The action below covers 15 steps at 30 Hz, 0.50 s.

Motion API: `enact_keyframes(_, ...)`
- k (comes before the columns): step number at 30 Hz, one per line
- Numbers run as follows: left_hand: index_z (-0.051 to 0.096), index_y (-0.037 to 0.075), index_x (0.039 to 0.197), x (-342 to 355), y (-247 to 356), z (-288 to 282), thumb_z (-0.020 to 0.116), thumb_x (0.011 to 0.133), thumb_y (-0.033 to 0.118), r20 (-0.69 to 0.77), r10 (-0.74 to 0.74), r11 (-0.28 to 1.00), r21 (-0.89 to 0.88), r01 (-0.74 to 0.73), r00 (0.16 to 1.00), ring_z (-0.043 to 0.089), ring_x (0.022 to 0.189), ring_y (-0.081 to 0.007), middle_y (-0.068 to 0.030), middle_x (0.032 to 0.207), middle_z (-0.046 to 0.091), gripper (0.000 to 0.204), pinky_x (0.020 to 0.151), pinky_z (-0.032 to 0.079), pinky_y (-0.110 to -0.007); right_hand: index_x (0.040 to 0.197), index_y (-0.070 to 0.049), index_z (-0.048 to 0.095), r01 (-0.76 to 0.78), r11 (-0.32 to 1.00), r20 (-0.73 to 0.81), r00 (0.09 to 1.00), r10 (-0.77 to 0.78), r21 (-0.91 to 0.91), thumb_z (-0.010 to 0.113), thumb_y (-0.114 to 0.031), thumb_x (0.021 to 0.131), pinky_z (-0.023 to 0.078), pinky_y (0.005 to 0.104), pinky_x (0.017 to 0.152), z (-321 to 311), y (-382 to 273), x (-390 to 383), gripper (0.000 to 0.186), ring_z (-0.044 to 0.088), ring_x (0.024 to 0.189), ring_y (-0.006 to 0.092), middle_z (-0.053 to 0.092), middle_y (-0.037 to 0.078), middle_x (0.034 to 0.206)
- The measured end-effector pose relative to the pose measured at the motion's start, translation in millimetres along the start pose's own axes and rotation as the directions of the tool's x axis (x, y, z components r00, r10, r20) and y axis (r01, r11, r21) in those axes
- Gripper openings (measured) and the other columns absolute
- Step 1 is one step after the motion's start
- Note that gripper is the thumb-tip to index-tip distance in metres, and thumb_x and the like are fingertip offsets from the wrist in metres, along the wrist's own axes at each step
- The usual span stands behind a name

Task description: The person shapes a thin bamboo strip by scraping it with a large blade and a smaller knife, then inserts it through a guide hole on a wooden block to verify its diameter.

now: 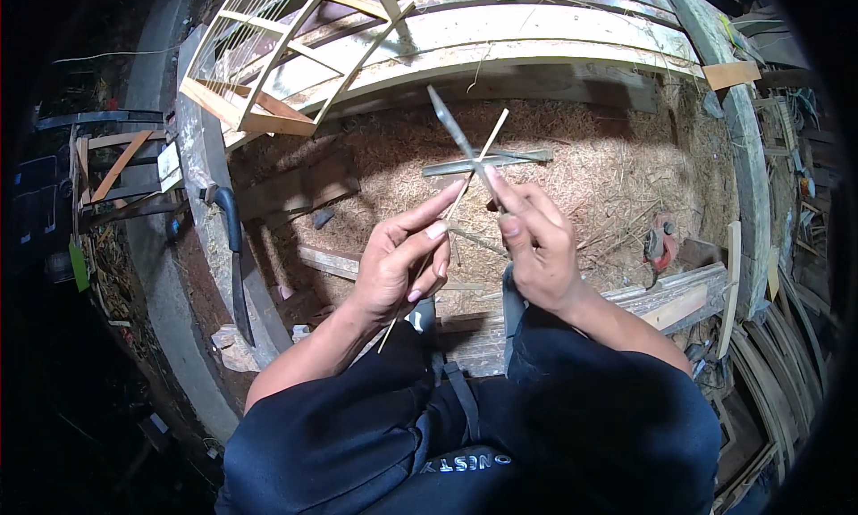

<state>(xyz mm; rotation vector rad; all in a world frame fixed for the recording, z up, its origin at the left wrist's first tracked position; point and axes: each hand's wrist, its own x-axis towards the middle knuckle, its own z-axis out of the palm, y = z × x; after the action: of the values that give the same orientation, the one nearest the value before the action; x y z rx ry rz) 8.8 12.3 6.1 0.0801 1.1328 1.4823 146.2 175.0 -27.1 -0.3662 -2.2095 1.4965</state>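
Observation:
Between the thumb and fingers of my left hand (402, 260) is a thin, pale wooden strip (496, 129), slanting from my lap up to the far right. My right hand (547, 247) is closed around a knife, whose narrow grey blade (451, 126) points to the far left. The blade crosses the strip just beyond my fingertips and appears to touch it. The knife's handle is mostly hidden in my right fist. Both hands are raised over ground strewn with shavings, in front of my dark clothing.
A wooden frame with thin rods (286, 46) stands at the far left. A machete with a dark handle (234, 229) lies along the left beam. Greenish slats (527, 156) rest on the shavings. At the right is a red tool (660, 247); curved strips (769, 372) pile up beyond the beam.

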Motion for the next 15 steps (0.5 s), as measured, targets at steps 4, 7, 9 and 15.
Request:
enact_keyframes(4,0.046,0.001,0.149,0.9,-5.6,-5.6,0.051,0.106,0.014,-0.016,0.028,0.980,-0.196,-0.031,0.999,0.037,0.038,-0.0042,-0.0064,0.069,0.061,0.045,0.039,0.032,-0.020,0.142,-0.005,0.061,0.108,0.994,0.033,0.994,-0.109,0.029,0.070,-0.008,0.095,0.051,0.0340,0.065,6.7,-0.6,-4.1,0.048,0.058,0.070,0.0194,0.057,0.014,0.109)
enact_keyframes(7,0.051,-0.001,0.139,-0.1,-10.6,-7.9,0.050,0.105,0.010,-0.045,0.052,0.954,-0.293,-0.063,0.998,0.037,0.036,-0.0046,-0.0089,0.070,0.062,0.036,0.036,0.031,-0.020,0.136,-0.007,0.067,0.092,0.996,0.056,0.994,-0.090,-0.021,0.077,-0.009,0.089,0.052,0.0315,0.066,6.6,-8.4,-5.4,0.048,0.059,0.075,0.0200,0.055,0.015,0.112)
enact_keyframes(9,0.053,-0.003,0.130,-0.8,-10.6,-6.7,0.046,0.103,0.005,-0.083,0.044,0.925,-0.373,-0.072,0.996,0.037,0.035,-0.0054,-0.0099,0.069,0.061,0.029,0.034,0.030,-0.021,0.129,-0.007,0.071,0.217,0.968,0.021,0.976,-0.216,-0.124,0.080,-0.009,0.085,0.053,0.0289,0.065,11.1,-5.4,-3.3,0.045,0.059,0.080,0.0191,0.055,0.013,0.108)
enact_keyframes(15,0.049,-0.004,0.138,1.3,-11.5,0.1,0.044,0.103,0.004,-0.147,0.018,0.892,-0.445,-0.083,0.989,0.035,0.035,-0.0060,-0.0073,0.066,0.056,0.037,0.034,0.029,-0.022,0.129,-0.007,0.071,0.151,0.979,0.029,0.988,-0.149,-0.135,0.082,-0.009,0.082,0.052,0.0309,0.060,16.5,-8.4,-2.6,0.048,0.059,0.080,0.0203,0.051,0.011,0.098)
